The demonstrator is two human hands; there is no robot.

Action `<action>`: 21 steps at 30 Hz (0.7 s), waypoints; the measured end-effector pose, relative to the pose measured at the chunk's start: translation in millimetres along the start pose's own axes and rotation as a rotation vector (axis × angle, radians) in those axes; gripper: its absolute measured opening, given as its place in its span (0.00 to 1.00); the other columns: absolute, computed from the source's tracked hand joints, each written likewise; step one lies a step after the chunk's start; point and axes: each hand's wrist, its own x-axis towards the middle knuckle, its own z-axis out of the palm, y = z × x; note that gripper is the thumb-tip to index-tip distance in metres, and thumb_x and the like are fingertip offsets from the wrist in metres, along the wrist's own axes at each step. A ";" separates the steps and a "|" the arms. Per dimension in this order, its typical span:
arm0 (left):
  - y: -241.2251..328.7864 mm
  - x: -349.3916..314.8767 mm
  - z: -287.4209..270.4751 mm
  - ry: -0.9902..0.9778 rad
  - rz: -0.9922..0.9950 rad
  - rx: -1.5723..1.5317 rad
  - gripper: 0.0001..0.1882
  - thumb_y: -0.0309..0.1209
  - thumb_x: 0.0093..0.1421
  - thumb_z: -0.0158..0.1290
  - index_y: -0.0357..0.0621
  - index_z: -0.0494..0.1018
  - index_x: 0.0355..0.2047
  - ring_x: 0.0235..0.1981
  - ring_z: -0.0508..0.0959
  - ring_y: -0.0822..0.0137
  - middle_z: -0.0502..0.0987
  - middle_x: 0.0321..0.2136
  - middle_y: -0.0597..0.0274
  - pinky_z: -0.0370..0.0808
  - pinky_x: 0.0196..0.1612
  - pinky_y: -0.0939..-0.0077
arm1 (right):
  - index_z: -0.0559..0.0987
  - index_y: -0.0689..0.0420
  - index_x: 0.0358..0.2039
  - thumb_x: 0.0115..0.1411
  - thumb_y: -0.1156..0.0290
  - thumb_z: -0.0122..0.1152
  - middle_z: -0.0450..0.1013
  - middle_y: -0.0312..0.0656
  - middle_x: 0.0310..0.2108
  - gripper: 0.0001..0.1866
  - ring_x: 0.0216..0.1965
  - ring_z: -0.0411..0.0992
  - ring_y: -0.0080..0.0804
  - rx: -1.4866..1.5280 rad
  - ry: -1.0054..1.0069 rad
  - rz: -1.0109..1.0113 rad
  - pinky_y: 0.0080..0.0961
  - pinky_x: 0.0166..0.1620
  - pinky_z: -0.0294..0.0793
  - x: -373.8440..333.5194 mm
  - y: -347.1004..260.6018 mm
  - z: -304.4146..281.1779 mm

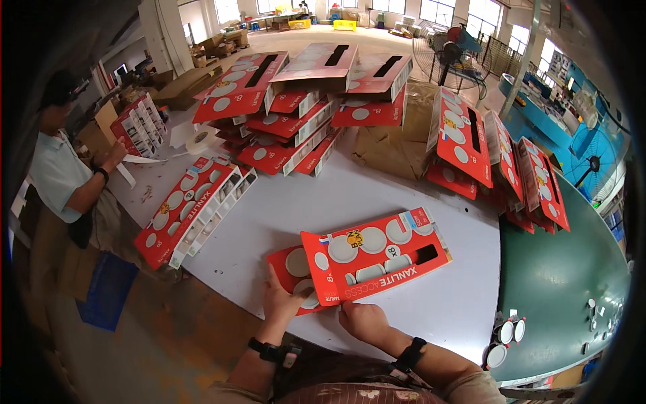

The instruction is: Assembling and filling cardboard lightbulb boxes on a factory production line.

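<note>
A red carton [377, 236] with pictures of round white lamps lies in front of me, its long side running away to the right. Through its cut-out window several white rounded pieces [370, 271] show inside. At the carton's left end a flap stands out, and a red panel [294, 262] printed with white discs sticks out beneath it. My left hand [284, 299] grips that panel at its near left edge, thumb up along the side. My right hand [365, 322] is curled at the carton's near edge by the flap corner, its fingertips partly hidden.
Red cartons [289, 121] are stacked across the far side of the white table [269, 202], more [464, 141] at the right. A filled carton [195, 209] lies left. Beyond it a co-worker [64, 161] handles a white strip. Round lamps [505, 333] rest on the green table [552, 289].
</note>
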 end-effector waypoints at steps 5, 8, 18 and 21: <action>-19.6 18.8 7.6 -0.003 0.074 -0.163 0.56 0.35 0.42 0.73 0.40 0.50 0.65 0.60 0.69 0.50 0.67 0.58 0.46 0.69 0.60 0.58 | 0.77 0.51 0.37 0.61 0.59 0.55 0.78 0.50 0.30 0.10 0.33 0.76 0.52 0.066 -0.070 -0.014 0.50 0.36 0.75 -1.7 26.3 -22.1; -25.2 25.4 4.9 -0.058 0.142 -0.320 0.49 0.30 0.42 0.72 0.41 0.55 0.61 0.59 0.71 0.53 0.70 0.58 0.50 0.69 0.60 0.59 | 0.77 0.55 0.35 0.59 0.67 0.57 0.76 0.49 0.28 0.06 0.33 0.76 0.50 0.092 0.376 0.089 0.43 0.35 0.75 9.7 93.2 -68.6; 7.0 23.2 0.2 0.203 0.394 0.355 0.47 0.47 0.49 0.64 0.43 0.57 0.65 0.64 0.61 0.43 0.63 0.62 0.47 0.62 0.62 0.49 | 0.79 0.66 0.46 0.67 0.50 0.52 0.79 0.51 0.37 0.27 0.40 0.76 0.37 0.503 0.383 0.658 0.30 0.48 0.72 29.1 259.5 -96.8; 10.8 27.7 2.4 0.199 0.697 0.510 0.39 0.46 0.49 0.63 0.45 0.67 0.61 0.65 0.59 0.41 0.62 0.63 0.51 0.59 0.62 0.42 | 0.78 0.68 0.45 0.67 0.51 0.51 0.79 0.51 0.36 0.28 0.40 0.75 0.34 0.621 0.438 0.611 0.29 0.46 0.72 27.2 260.5 -88.3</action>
